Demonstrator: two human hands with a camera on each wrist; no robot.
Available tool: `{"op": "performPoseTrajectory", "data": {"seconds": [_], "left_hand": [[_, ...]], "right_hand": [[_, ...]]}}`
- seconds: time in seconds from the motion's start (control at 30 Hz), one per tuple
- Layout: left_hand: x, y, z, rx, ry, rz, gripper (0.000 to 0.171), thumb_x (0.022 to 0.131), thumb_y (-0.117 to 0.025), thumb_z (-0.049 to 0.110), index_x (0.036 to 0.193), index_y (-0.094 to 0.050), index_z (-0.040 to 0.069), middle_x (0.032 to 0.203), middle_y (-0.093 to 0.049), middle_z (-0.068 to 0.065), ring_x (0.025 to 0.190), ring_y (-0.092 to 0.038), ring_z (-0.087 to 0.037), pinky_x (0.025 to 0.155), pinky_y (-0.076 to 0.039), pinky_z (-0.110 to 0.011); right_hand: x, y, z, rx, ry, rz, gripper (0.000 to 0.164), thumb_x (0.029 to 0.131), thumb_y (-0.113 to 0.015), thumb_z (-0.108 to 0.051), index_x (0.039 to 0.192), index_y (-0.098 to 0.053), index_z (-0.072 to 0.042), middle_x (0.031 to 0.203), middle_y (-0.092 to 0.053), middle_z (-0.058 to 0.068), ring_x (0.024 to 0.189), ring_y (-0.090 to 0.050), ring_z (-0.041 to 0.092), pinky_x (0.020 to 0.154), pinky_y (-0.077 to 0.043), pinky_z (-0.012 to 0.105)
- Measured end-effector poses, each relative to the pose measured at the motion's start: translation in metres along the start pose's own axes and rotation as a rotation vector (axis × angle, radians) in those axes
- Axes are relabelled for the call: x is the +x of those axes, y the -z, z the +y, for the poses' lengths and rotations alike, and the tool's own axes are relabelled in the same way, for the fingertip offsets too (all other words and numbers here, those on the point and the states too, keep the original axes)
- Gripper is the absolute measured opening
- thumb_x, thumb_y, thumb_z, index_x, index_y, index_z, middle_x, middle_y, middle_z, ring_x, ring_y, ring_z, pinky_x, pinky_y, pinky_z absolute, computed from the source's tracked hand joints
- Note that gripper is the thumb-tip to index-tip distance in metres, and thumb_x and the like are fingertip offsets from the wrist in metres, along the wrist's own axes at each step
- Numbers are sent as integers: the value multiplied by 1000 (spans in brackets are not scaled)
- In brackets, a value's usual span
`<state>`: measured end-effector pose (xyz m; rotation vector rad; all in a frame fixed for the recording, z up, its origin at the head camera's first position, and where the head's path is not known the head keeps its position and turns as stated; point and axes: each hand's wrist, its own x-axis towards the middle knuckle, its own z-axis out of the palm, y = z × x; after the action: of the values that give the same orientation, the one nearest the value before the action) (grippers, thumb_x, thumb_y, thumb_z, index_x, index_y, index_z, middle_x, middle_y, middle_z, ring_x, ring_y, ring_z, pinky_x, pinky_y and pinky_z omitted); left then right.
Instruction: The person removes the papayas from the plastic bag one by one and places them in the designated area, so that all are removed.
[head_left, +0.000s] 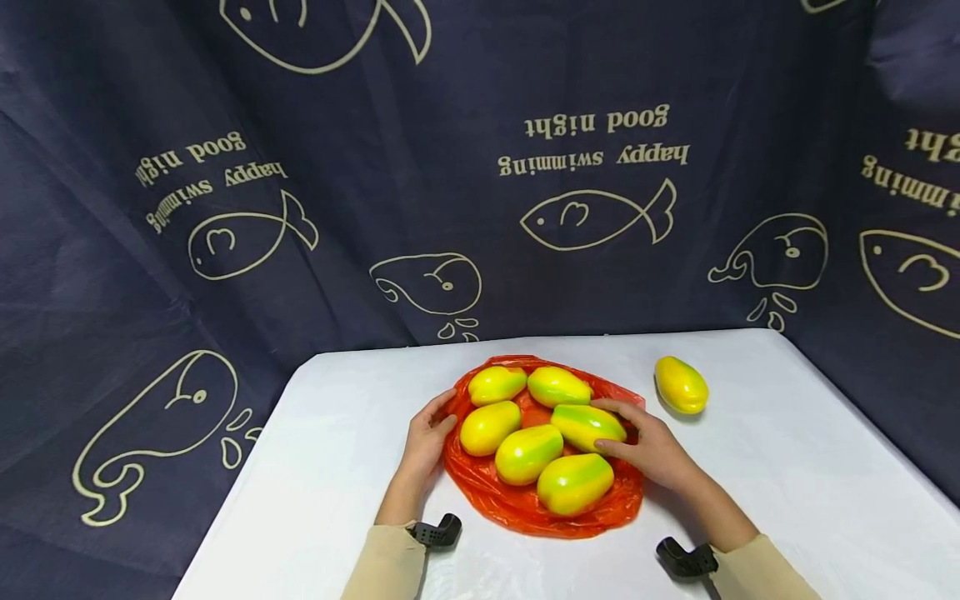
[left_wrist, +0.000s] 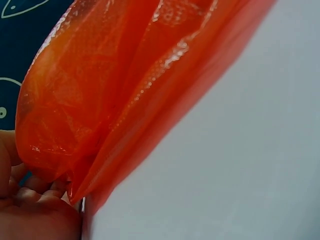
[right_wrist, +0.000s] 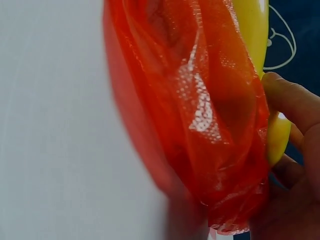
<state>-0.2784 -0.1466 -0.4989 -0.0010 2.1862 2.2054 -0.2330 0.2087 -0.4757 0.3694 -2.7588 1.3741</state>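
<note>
A red plastic bag (head_left: pixel 487 500) lies spread on the table, its rim opened around several yellow-green papayas. My right hand (head_left: pixel 654 446) is at the bag's right side, with fingers and thumb around the end of one papaya (head_left: pixel 585 427). In the right wrist view, the thumb (right_wrist: pixel 287 97) lies against that yellow fruit (right_wrist: pixel 277 140) beside the bag's edge. My left hand (head_left: pixel 426 442) rests along the bag's left rim, fingers relaxed and thumb apart. The left wrist view shows its fingers (left_wrist: pixel 35 195) next to the gathered red plastic (left_wrist: pixel 75 140).
A single papaya (head_left: pixel 681 385) lies outside the bag, toward the back right of the white table (head_left: pixel 787 467). A dark blue curtain (head_left: pixel 420 183) with fish and whale drawings hangs behind the table and at its sides.
</note>
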Motion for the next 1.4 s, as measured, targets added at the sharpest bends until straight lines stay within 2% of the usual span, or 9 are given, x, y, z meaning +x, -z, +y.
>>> {"op": "performPoseTrajectory", "data": {"seconds": [0.3, 0.57, 0.63, 0.73, 0.83, 1.03, 1.27, 1.4], "left_hand": [[0, -1, -2, 9, -5, -1, 46, 101, -48, 3, 147, -50, 13, 153, -47, -12, 140, -44, -32, 117, -39, -46], [0, -1, -3, 1, 0, -2, 47, 101, -49, 2, 146, -50, 12, 153, -47, -12, 140, -44, -32, 118, -39, -45], [0, -1, -3, -1, 1, -2, 46, 101, -49, 2, 146, -50, 12, 153, -47, -12, 140, -44, -31, 118, -38, -45], [0, -1, -3, 5, -5, -1, 46, 101, -49, 3, 146, -50, 12, 153, -47, -12, 141, -44, -31, 119, -37, -46], [-1, -1, -3, 6, -7, -2, 46, 101, -48, 3, 146, -50, 11, 153, -47, -12, 141, -44, -31, 119, -37, -47], [-1, -1, -2, 5, -11, 3, 46, 100, -49, 2, 145, -52, 11, 152, -48, -13, 140, -45, -32, 118, -38, -46], [0, 0, -1, 1, -11, 1, 45, 101, -49, 2, 145, -52, 12, 152, -48, -12, 139, -45, -31, 115, -42, -41], [1, 1, -1, -7, -7, 3, 45, 101, -49, 3, 145, -52, 13, 153, -47, -11, 141, -44, -30, 117, -40, -43]], "right_hand": [[-5, 6, -5, 7, 8, 50, 58, 87, -75, -40, 139, -55, -26, 137, -59, 3, 122, -54, 26, 104, -51, 51], [-8, 12, -8, 32, 8, 73, 59, 89, -75, -36, 142, -53, -22, 142, -56, 8, 124, -55, 29, 102, -54, 48], [-8, 14, -10, 35, 15, 86, 59, 89, -74, -35, 142, -53, -22, 142, -56, 8, 123, -55, 28, 100, -55, 41], [-9, 16, -11, 33, 20, 111, 59, 90, -74, -34, 143, -52, -20, 140, -58, 6, 121, -55, 23, 97, -52, 24], [-10, 19, -12, 37, 19, 139, 58, 91, -73, -33, 143, -52, -20, 139, -58, 6, 118, -53, 11, 93, -46, 10], [-10, 24, -8, 15, 33, 236, 58, 92, -72, -32, 144, -51, -16, 140, -57, 9, 111, -45, -12, 89, -40, 0], [-9, 31, -11, -6, 19, 389, 61, 91, -73, -31, 145, -50, -14, 139, -57, 10, 107, -42, -17, 87, -37, -2], [-6, 33, -11, 29, 17, 456, 60, 91, -74, -25, 144, -51, -12, 141, -55, 10, 108, -42, -18, 88, -37, -4]]}}
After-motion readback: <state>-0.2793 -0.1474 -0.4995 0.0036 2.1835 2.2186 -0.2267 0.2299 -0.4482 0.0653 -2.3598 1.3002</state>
